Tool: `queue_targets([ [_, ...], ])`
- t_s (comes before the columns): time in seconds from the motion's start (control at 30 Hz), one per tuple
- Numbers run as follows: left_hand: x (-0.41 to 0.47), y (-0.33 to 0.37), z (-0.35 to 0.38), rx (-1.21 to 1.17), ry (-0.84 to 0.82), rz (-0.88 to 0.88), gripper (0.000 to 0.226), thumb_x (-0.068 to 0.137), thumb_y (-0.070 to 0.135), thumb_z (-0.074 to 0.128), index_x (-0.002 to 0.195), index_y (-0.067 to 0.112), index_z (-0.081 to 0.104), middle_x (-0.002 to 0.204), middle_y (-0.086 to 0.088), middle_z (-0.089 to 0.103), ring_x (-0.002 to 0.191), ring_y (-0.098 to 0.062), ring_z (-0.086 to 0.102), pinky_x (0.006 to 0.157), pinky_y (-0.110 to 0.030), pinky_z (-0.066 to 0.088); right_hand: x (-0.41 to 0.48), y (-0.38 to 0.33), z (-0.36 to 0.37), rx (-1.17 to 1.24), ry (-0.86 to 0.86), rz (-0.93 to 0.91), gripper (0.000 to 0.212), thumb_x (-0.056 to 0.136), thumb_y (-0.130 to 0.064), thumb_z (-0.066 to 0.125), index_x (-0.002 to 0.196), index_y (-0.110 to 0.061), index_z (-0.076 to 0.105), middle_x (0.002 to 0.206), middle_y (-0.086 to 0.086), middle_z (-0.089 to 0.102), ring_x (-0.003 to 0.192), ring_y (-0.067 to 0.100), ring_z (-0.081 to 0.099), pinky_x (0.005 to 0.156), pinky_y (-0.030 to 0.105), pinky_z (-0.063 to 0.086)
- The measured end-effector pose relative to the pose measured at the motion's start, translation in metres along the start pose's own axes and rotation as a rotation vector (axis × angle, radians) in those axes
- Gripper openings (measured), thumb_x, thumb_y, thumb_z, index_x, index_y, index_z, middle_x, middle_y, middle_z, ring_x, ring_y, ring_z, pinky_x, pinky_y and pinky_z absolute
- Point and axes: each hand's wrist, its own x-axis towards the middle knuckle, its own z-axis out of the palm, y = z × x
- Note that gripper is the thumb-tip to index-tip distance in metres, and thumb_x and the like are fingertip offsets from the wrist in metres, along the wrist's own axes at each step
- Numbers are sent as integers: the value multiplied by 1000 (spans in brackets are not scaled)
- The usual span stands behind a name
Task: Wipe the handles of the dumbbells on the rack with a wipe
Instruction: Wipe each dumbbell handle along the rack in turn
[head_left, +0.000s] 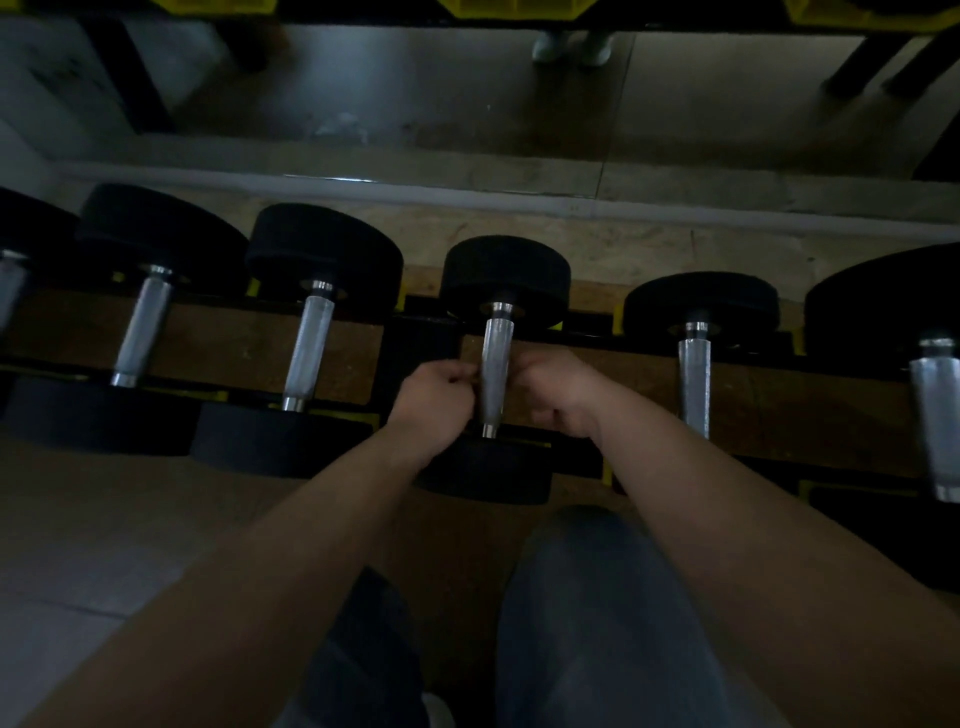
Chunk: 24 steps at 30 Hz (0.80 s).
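Note:
Several black-headed dumbbells with steel handles lie in a row on the rack (597, 457). My hands flank the handle (496, 364) of the middle dumbbell (506, 280). The fingers of my left hand (436, 397) are curled, their tips against the handle's left side. Against its right side sits my right hand (558, 392), fingers also curled. No wipe shows in this dim light, and I cannot tell whether either hand holds one.
Neighbouring handles sit to the left (309, 345) and right (693, 374) of my hands. A mirror (467, 93) behind the rack reflects shoes and rack legs. My knees in jeans (587, 597) are just below the rack's front edge.

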Motion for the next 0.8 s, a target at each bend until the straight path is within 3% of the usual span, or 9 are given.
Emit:
queue_targets([
  [0.13,-2,3,0,41,30,-31,35,91,21,53,122,25,70,119,5,69,107,-13,62,92,-29,51,-9,4,-6,-132,-215,92,28,96,-2,54,111,-21,68,72,-1,53,46,6,32,40,18,21],
  [0.23,-5,5,0,57,75,-25,40,92,17,49,126,25,68,125,5,65,111,-15,60,93,-28,50,-4,-3,-11,-127,-118,69,24,93,0,60,97,-22,68,87,2,60,52,8,36,40,19,25],
  [0.37,-6,4,-1,31,79,-11,37,95,16,49,126,25,68,125,4,65,102,-9,58,74,-18,43,10,-13,-13,300,64,-45,20,94,-1,62,105,-14,72,98,6,66,47,8,37,38,20,26],
  [0.43,-5,4,-1,20,77,-17,34,97,16,50,124,25,68,120,5,66,91,-2,56,66,-14,39,7,-15,-14,164,38,-62,20,95,-2,62,98,-19,70,99,5,66,50,9,39,41,21,28],
  [0.53,-3,5,1,7,87,-29,34,97,16,49,124,25,68,118,4,67,86,0,55,63,-14,38,-2,-3,-20,-261,-248,95,16,93,-6,64,103,-16,70,92,3,60,52,8,36,41,18,25],
  [0.6,-3,6,3,14,97,-45,34,97,16,49,124,25,68,118,4,66,84,0,55,62,-15,39,-1,2,-21,-336,-336,158,16,92,-6,65,105,-12,72,92,6,57,48,6,31,38,17,22],
  [0.67,-3,6,3,20,108,-55,34,97,16,49,124,25,68,118,4,66,82,1,55,61,-15,39,6,-4,-15,-193,-173,137,13,91,-2,63,98,-11,69,79,5,54,47,8,32,37,18,24],
  [0.73,-2,6,3,23,102,-50,34,98,16,49,124,25,68,118,4,65,80,3,53,61,-13,38,15,-16,-10,142,55,113,14,95,-1,56,92,-12,64,67,3,46,47,10,34,36,19,28],
  [0.8,-2,5,3,19,99,-45,33,98,15,51,124,26,68,119,5,65,81,3,51,62,-12,37,21,-25,-7,445,137,85,19,98,-1,51,90,-13,63,63,2,43,47,10,33,38,21,28],
])
